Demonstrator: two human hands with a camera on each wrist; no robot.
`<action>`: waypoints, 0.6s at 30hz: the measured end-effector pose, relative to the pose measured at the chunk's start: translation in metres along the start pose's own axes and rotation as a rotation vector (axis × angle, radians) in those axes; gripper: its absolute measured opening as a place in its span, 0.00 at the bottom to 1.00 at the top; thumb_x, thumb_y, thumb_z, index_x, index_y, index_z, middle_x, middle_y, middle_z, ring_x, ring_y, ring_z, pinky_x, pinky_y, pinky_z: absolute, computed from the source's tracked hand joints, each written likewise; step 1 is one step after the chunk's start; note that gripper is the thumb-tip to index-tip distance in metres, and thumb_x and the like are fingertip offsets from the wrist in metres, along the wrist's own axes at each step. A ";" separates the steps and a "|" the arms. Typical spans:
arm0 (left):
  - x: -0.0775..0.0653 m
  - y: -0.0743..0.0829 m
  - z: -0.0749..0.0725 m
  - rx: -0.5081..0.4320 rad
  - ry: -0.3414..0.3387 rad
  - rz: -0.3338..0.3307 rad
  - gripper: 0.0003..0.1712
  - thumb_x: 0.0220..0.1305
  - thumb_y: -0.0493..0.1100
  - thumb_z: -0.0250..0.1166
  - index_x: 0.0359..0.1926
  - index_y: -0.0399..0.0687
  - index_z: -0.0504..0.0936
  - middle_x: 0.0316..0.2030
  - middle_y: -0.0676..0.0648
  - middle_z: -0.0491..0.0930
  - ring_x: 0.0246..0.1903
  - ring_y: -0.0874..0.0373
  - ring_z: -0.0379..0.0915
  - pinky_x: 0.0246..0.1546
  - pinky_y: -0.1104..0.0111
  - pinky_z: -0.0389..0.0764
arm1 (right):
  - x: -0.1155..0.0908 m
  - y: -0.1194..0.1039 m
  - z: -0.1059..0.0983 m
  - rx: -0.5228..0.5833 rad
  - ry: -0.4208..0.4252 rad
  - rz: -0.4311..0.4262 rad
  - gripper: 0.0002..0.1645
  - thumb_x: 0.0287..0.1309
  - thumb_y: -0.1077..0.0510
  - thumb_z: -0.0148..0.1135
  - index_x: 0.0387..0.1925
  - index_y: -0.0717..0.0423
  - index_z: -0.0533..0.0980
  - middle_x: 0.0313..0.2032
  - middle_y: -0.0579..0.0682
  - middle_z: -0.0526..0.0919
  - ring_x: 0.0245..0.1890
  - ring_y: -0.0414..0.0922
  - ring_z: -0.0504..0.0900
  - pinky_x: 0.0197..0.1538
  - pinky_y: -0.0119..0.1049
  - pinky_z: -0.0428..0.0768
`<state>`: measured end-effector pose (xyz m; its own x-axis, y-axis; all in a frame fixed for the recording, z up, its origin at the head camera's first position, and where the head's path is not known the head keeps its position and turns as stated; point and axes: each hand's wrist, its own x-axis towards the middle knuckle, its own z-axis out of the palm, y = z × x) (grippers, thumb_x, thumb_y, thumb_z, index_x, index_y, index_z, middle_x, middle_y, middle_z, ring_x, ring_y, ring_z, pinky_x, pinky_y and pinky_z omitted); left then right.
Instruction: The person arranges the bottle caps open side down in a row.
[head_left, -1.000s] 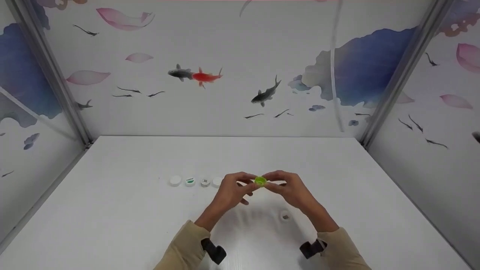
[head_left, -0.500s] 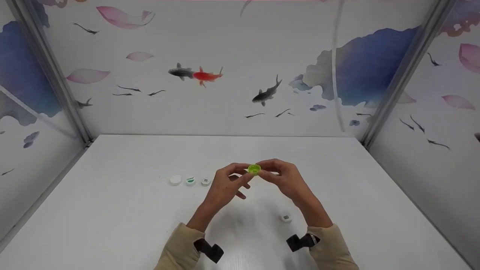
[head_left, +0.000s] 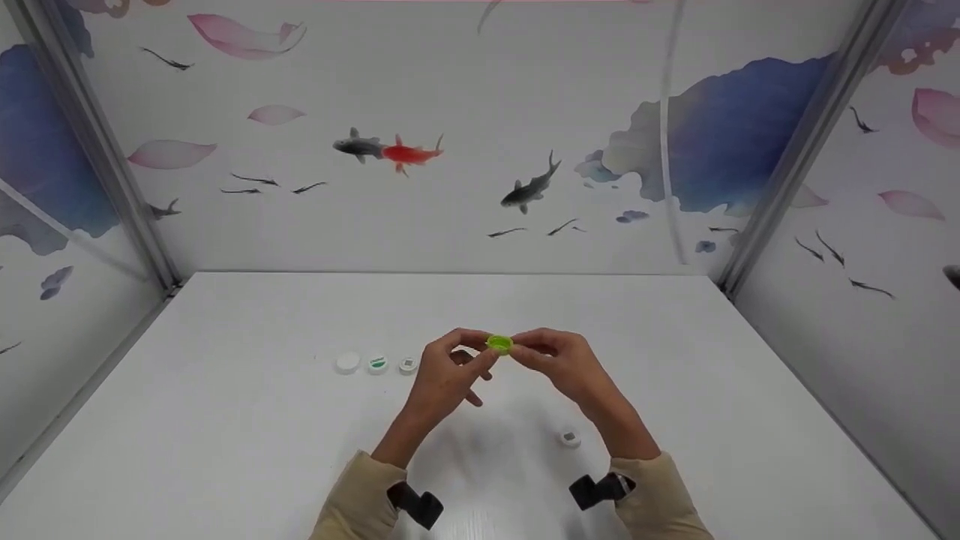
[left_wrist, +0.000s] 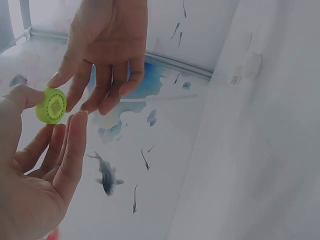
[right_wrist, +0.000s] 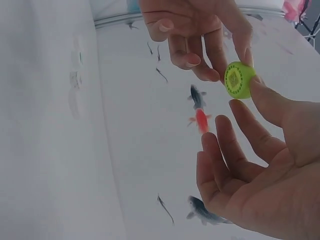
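A bright green bottle cap [head_left: 499, 344] is held up over the white table, its hollow side toward the head view. My left hand [head_left: 444, 375] pinches its left edge with thumb and fingertips. On the opposite edge, the thumb and forefinger of my right hand [head_left: 562, 366] pinch it as well. Both wrist views show the outer face of the cap [left_wrist: 51, 106], with a square mark ringed by small print. The remaining fingers of both hands are loosely bent, away from the cap. A white cap [head_left: 570, 437] with a grey square mark lies on the table below my right hand.
In a row left of my left hand lie a plain white cap [head_left: 347, 364], a white cap with a green mark [head_left: 377, 364] and a small one with a grey square [head_left: 407, 365]. Printed panels [head_left: 450, 225] wall the table [head_left: 247, 435] at the back and sides.
Both hands have shifted left and slightly away from me with the green cap between them. A white cap at the row's right end is now hidden behind my left hand.
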<state>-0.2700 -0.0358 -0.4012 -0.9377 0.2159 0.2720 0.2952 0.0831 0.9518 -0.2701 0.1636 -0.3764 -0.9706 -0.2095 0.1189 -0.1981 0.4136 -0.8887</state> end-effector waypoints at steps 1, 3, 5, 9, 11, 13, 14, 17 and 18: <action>0.000 -0.001 0.000 0.002 0.010 0.002 0.19 0.66 0.47 0.67 0.53 0.41 0.80 0.45 0.40 0.80 0.31 0.59 0.81 0.21 0.65 0.85 | 0.001 0.000 0.001 0.011 -0.012 0.014 0.20 0.66 0.46 0.64 0.51 0.53 0.83 0.51 0.50 0.85 0.53 0.47 0.81 0.62 0.48 0.80; -0.001 -0.001 -0.002 0.007 0.024 0.007 0.19 0.66 0.46 0.67 0.53 0.41 0.80 0.45 0.40 0.80 0.31 0.59 0.81 0.21 0.66 0.85 | 0.001 0.001 0.002 0.043 -0.042 0.043 0.22 0.67 0.44 0.62 0.52 0.55 0.83 0.52 0.51 0.85 0.52 0.46 0.81 0.60 0.46 0.81; -0.001 -0.002 -0.002 0.014 0.027 0.021 0.19 0.66 0.46 0.67 0.53 0.41 0.80 0.44 0.40 0.80 0.31 0.58 0.81 0.20 0.65 0.85 | 0.002 0.001 0.001 0.079 -0.076 0.070 0.26 0.68 0.41 0.60 0.53 0.56 0.82 0.52 0.52 0.84 0.53 0.46 0.82 0.59 0.44 0.82; -0.002 -0.003 -0.002 0.040 0.007 0.043 0.18 0.65 0.46 0.68 0.52 0.41 0.80 0.44 0.40 0.79 0.31 0.58 0.80 0.20 0.65 0.85 | 0.001 0.001 0.000 0.145 -0.139 0.116 0.29 0.69 0.39 0.58 0.54 0.58 0.82 0.54 0.54 0.83 0.54 0.46 0.83 0.59 0.42 0.82; -0.002 -0.004 -0.001 0.049 -0.002 0.051 0.18 0.65 0.46 0.68 0.52 0.42 0.81 0.44 0.40 0.80 0.31 0.58 0.80 0.20 0.65 0.85 | 0.001 0.001 -0.001 0.164 -0.152 0.130 0.30 0.68 0.38 0.58 0.53 0.59 0.82 0.54 0.55 0.83 0.52 0.45 0.83 0.58 0.42 0.82; -0.002 -0.004 -0.001 0.057 -0.008 0.061 0.18 0.65 0.46 0.68 0.52 0.42 0.81 0.43 0.40 0.80 0.31 0.58 0.80 0.20 0.66 0.85 | 0.000 0.001 -0.001 0.180 -0.154 0.142 0.29 0.68 0.38 0.59 0.51 0.59 0.83 0.53 0.56 0.83 0.51 0.44 0.83 0.57 0.41 0.82; -0.002 -0.005 0.000 0.059 -0.012 0.065 0.18 0.65 0.46 0.68 0.53 0.42 0.80 0.43 0.40 0.80 0.31 0.58 0.80 0.20 0.66 0.85 | 0.000 0.001 -0.001 0.189 -0.151 0.149 0.29 0.68 0.39 0.60 0.51 0.59 0.83 0.53 0.56 0.83 0.50 0.44 0.83 0.57 0.41 0.82; -0.002 -0.005 0.000 0.069 -0.023 0.070 0.19 0.66 0.45 0.67 0.54 0.43 0.80 0.43 0.39 0.80 0.31 0.58 0.80 0.20 0.65 0.85 | 0.000 0.002 -0.001 0.210 -0.144 0.174 0.26 0.69 0.43 0.59 0.51 0.60 0.83 0.53 0.56 0.83 0.49 0.43 0.83 0.56 0.39 0.82; -0.002 -0.004 0.000 0.070 -0.026 0.064 0.19 0.66 0.46 0.67 0.54 0.43 0.80 0.44 0.39 0.80 0.31 0.58 0.80 0.20 0.65 0.85 | 0.001 0.002 -0.001 0.214 -0.139 0.178 0.25 0.69 0.44 0.59 0.51 0.60 0.83 0.53 0.55 0.83 0.49 0.43 0.83 0.56 0.39 0.82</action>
<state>-0.2689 -0.0361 -0.4057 -0.9117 0.2479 0.3277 0.3677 0.1363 0.9199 -0.2713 0.1654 -0.3781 -0.9565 -0.2758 -0.0951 0.0205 0.2618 -0.9649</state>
